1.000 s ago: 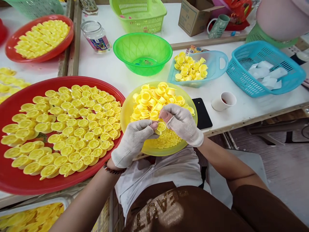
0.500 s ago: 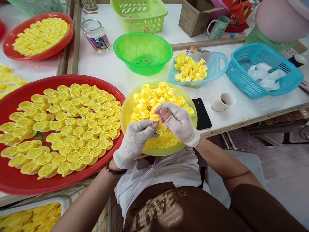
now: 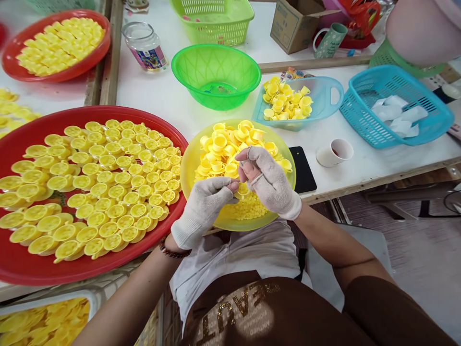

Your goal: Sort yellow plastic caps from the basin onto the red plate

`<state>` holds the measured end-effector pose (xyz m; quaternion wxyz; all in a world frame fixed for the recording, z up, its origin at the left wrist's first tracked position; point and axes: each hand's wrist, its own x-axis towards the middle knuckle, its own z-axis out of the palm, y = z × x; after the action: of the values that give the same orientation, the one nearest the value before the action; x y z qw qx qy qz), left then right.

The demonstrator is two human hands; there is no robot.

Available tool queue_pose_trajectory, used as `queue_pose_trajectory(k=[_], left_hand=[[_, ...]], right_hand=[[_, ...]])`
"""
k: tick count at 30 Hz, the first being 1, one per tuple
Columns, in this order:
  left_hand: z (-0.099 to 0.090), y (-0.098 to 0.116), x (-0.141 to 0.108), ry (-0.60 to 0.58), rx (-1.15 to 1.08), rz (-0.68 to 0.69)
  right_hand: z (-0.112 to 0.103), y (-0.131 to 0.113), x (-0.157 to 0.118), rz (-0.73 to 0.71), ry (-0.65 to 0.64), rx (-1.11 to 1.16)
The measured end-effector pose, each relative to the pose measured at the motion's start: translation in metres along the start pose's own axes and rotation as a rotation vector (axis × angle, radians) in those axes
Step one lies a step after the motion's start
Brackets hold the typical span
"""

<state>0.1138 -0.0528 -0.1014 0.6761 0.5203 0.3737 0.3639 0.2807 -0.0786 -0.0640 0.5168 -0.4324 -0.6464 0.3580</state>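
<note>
My left hand (image 3: 205,206), in a white fingerless-tip glove, pinches a small yellow plastic cup (image 3: 242,192) over the near side of a translucent yellow bowl (image 3: 188,185). My right hand (image 3: 272,182), gloved the same way, hovers just above that cup with fingers curled inward; whatever lies in them is hidden. Inside the bowl, loose yellow cups (image 3: 223,146) are heaped at the far side, and tiny yellow pieces (image 3: 248,209) lie at the near side. To the left, a large red tray (image 3: 144,259) carries many yellow cups with small pieces inside, set in rows.
Behind the bowl stand a green basin (image 3: 216,72), a light-blue scoop tray (image 3: 320,103) of cups and a glass jar (image 3: 144,45). On the right are a paper cup (image 3: 334,152) with dark liquid, a black flat object (image 3: 303,170) and a blue basket (image 3: 392,105).
My right hand has lifted slightly, and its fingers have opened a little away from the left fingertips. My left hand stays at the cup. The view has shifted slightly.
</note>
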Motion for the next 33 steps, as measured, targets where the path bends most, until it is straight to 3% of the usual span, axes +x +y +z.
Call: queue_pose_trajectory(k=[5,8,12,16,20,23,26,28,33], left_hand=[[-0.005,0.004,-0.007,0.075,-0.052,-0.008],[-0.010,0.007,-0.011,0.108,-0.017,0.003],[-0.011,0.004,-0.009,0.097,0.085,0.054],[-0.008,0.002,-0.005,0.084,0.056,0.055],[-0.010,0.007,-0.009,0.084,0.064,0.068],[-0.023,0.016,-0.021,0.135,0.236,0.132],[-0.052,0.026,-0.038,0.262,0.484,0.215],[-0.082,0.033,-0.053,0.403,0.649,0.241],[-0.192,0.045,-0.086,0.884,1.116,0.202]], right_hand=[[-0.004,0.000,-0.003,0.095,0.057,0.097],[-0.004,0.000,-0.005,0.165,0.017,0.220],[0.001,0.002,-0.003,0.236,-0.038,0.364],[0.000,0.004,0.000,0.271,0.011,0.407],[-0.007,0.001,-0.007,0.314,0.063,0.348],[-0.014,0.002,-0.017,0.346,0.011,0.085],[-0.019,0.013,-0.024,0.210,-0.186,-0.415],[-0.019,0.020,-0.026,0.099,-0.275,-0.599],[-0.016,0.026,-0.028,0.042,-0.314,-0.685]])
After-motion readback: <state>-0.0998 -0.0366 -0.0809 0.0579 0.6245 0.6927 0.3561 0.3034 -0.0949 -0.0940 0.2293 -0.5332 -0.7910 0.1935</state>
